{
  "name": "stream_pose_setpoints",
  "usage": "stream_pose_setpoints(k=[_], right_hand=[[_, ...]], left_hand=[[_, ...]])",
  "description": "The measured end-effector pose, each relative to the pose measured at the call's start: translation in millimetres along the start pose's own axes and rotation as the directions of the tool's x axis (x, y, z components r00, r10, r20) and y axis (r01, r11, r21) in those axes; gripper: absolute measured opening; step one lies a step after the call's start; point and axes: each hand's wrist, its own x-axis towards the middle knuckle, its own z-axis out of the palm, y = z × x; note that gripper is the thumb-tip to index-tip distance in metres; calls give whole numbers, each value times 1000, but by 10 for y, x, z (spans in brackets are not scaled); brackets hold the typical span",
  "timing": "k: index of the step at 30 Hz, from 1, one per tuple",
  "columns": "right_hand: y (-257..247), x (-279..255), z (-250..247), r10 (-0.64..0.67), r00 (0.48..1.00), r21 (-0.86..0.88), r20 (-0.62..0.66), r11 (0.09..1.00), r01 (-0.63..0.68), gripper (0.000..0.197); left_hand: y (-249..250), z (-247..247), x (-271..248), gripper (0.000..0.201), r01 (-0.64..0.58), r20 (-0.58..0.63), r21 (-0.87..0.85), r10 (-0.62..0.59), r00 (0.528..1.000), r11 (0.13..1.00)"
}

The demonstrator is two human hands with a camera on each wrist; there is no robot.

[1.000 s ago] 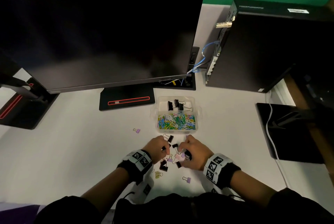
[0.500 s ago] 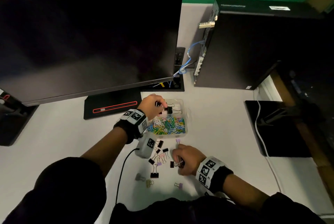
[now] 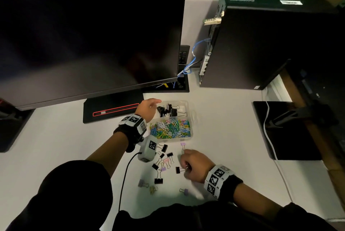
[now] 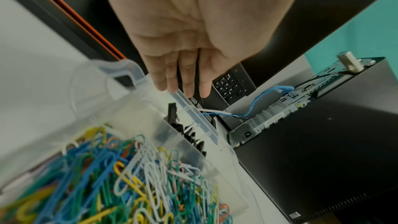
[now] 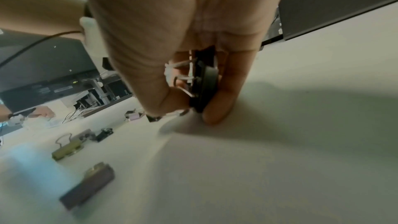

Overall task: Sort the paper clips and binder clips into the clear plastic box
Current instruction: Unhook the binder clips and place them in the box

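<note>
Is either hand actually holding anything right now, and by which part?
The right hand grips a black binder clip by its body, between thumb and fingers. The left hand holds nothing.

We count one clear plastic box point(image 3: 188, 111) with two compartments. The paper clips point(image 3: 170, 128) at its 6 o'clock side are too many to count, and the heaped binder clips point(image 3: 168, 111) at 12 o'clock are too tangled. On the table point(image 3: 224, 137) lie about twelve loose binder clips point(image 3: 158, 181): six black, four purple point(image 3: 183, 144), one pink point(image 3: 166, 160), one yellowish point(image 3: 152, 188).

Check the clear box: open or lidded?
Open. The clear plastic box shows no lid on top; left hand reaches over its exposed black binder clips.
</note>
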Motion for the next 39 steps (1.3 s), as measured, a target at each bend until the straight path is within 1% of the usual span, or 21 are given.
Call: stream_pose_setpoints(k=[3, 5, 7, 9, 10, 11, 12, 14, 17, 20, 22, 25, 27, 29, 31, 33, 35, 37, 38, 39], right_hand=[[7, -41, -70, 29, 999, 76, -19, 997, -27, 8], [-11, -61, -157, 39, 999, 104, -17, 994, -37, 7], [-34, -65, -295, 38, 999, 134, -13, 990, -36, 7], [-70, -20, -492, 34, 999, 168, -30, 985, -28, 20], [-96, 27, -607, 36, 998, 178, -46, 984, -27, 26], [-122, 98, -728, 36, 997, 181, -73, 983, -22, 29], [-150, 192, -846, 43, 993, 183, -113, 983, -21, 28], [-194, 406, -1061, 76, 976, 191, -205, 981, -37, 19], [-192, 725, -1247, 122, 944, 157, -308, 985, -76, 10], [-167, 942, -1289, 158, 923, 134, -352, 984, -117, 12], [-148, 1013, -1270, 163, 922, 105, -351, 985, -134, 17], [-107, 1012, -1248, 169, 932, 84, -319, 985, -150, 32], [-78, 947, -1256, 183, 929, 107, -321, 982, -156, 37], [-54, 829, -1243, 173, 916, 125, -361, 983, -137, 37], [-36, 649, -1185, 149, 913, 150, -380, 984, -98, 30], [3, 441, -1071, 131, 934, 141, -332, 986, -88, 22], [58, 226, -922, 149, 966, 88, -213, 987, -133, 21], [105, 35, -744, 206, 976, -8, -67, 978, -207, 18], [114, -43, -646, 232, 973, -55, -9, 971, -232, 19], [119, -106, -543, 245, 969, -89, 35, 966, -241, 31]], left_hand=[[-98, -70, -158, 32, -50, -34, -25, 49, 998, 998], [-238, -100, -297, 28, -70, -40, 14, 71, 997, 997], [-386, -109, -433, 25, -43, -38, 104, 47, 998, 994], [-527, -85, -549, 27, 16, -45, 166, -8, 999, 986], [-588, -60, -599, 31, 46, -58, 171, -37, 998, 984], [-642, -32, -643, 36, 75, -77, 162, -63, 995, 984], [-687, -4, -681, 39, 101, -96, 148, -87, 992, 984], [-766, 59, -743, 44, 134, -109, 160, -117, 987, 978], [-878, 166, -843, 49, 126, -72, 306, -110, 991, 944], [-922, 264, -992, 50, 87, -13, 468, -92, 996, 879], [-928, 304, -1075, 50, 78, 12, 519, -99, 995, 851], [-965, 255, -1107, 54, 120, 3, 535, -144, 990, 836], [-1009, 194, -1114, 58, 146, -12, 535, -165, 986, 832], [-1029, 156, -1131, 63, 147, -24, 517, -157, 987, 843], [-1019, 159, -1158, 64, 129, -13, 484, -140, 990, 865], [-1017, 185, -1198, 66, 102, 19, 449, -124, 992, 888], [-1028, 236, -1245, 68, 66, 49, 397, -93, 994, 915], [-1014, 295, -1325, 68, 49, 82, 320, -80, 993, 946], [-990, 314, -1366, 71, 46, 105, 289, -80, 991, 956], [-973, 331, -1392, 77, 42, 130, 271, -80, 988, 962]])
